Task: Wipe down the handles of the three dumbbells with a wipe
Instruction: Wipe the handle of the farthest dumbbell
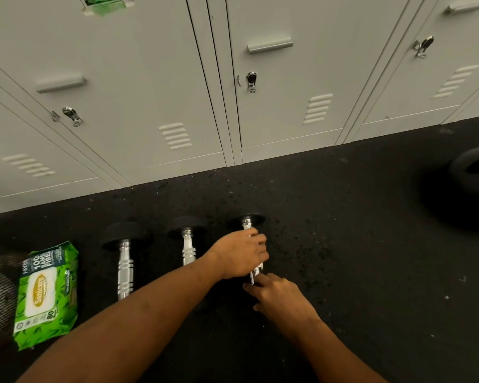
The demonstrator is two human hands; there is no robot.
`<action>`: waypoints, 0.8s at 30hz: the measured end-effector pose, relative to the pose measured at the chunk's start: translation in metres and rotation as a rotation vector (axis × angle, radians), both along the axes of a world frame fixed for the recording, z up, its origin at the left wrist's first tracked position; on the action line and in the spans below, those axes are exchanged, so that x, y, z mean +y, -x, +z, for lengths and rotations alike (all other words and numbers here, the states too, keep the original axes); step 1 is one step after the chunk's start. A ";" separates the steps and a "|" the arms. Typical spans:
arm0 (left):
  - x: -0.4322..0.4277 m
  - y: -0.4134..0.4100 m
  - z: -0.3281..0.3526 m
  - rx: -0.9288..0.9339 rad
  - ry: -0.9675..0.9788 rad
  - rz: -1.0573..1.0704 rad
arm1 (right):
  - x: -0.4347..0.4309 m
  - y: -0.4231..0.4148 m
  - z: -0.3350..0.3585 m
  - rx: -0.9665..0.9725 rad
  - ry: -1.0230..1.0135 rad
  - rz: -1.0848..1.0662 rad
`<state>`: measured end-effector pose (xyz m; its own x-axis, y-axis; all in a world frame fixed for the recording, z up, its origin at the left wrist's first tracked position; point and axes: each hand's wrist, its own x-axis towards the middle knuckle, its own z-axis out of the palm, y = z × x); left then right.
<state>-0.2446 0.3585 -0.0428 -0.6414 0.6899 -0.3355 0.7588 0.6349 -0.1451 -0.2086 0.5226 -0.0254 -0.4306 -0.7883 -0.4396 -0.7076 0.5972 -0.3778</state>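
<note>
Chrome, slick and heavy: the rightmost dumbbell (246, 224) lies on the rubber floor (343, 244). Left hand (241, 254) wraps its handle through a wipe (252, 276); right hand (278, 298) touches the near end, grip unclear.

2 bare forearms (138, 322), bare left hand (238, 255), bare right hand (281, 298)

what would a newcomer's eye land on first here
The two hands meeting at centre: the left hand grips the chrome handle of the rightmost dumbbell, the right hand at its near end. Next, the bright green wipes pack on the black floor at left, beside the leftmost dumbbell.
</note>
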 end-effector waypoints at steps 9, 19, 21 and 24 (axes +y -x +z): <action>0.010 0.010 -0.004 0.107 0.182 0.252 | 0.000 0.002 0.001 -0.022 -0.037 0.024; -0.001 -0.020 -0.016 -0.210 -0.216 0.056 | 0.007 0.002 0.003 -0.024 0.043 0.013; -0.003 -0.018 -0.013 -0.237 -0.209 0.025 | 0.006 0.002 0.001 -0.024 0.042 0.010; 0.001 -0.009 -0.010 -0.190 -0.104 -0.027 | 0.004 0.001 0.001 -0.037 0.027 -0.003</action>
